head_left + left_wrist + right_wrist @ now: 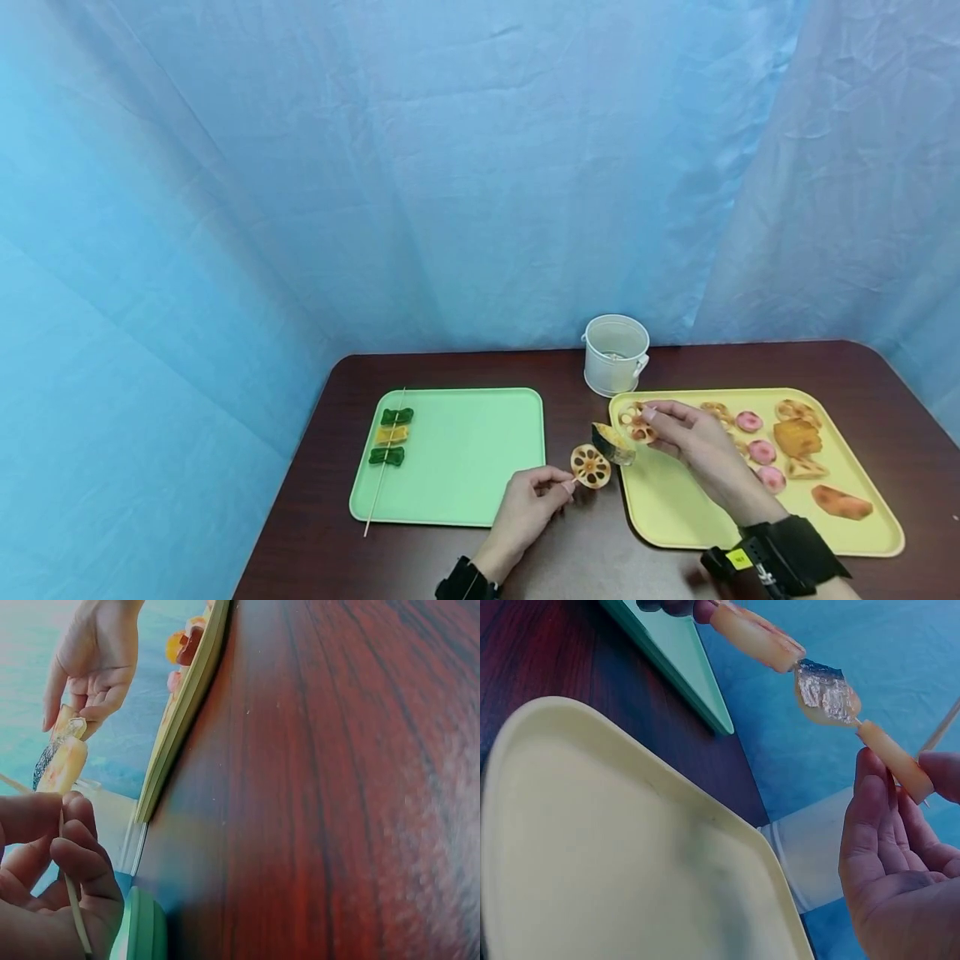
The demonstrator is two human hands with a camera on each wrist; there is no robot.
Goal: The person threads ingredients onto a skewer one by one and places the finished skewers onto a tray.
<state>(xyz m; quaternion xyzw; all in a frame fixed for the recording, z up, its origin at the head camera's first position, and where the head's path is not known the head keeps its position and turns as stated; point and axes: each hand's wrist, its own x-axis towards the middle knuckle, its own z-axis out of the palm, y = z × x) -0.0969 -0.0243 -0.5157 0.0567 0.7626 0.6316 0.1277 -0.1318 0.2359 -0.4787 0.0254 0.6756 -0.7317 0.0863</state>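
My left hand pinches a thin wooden skewer between thumb and fingers, just below a lotus root slice. Beyond that slice sits a dark-skinned pumpkin wedge, also on the stick. At the far end, over the edge of the yellow tray, my right hand pinches a second lotus root slice by its faces. A bit of the skewer's tip shows past this slice in the right wrist view. The skewered row is held in the air above the table.
A finished-looking skewer of green and yellow pieces lies on the green tray at left. The yellow tray at right bears several food pieces, among them pink rounds and a brown piece. A white bucket stands behind.
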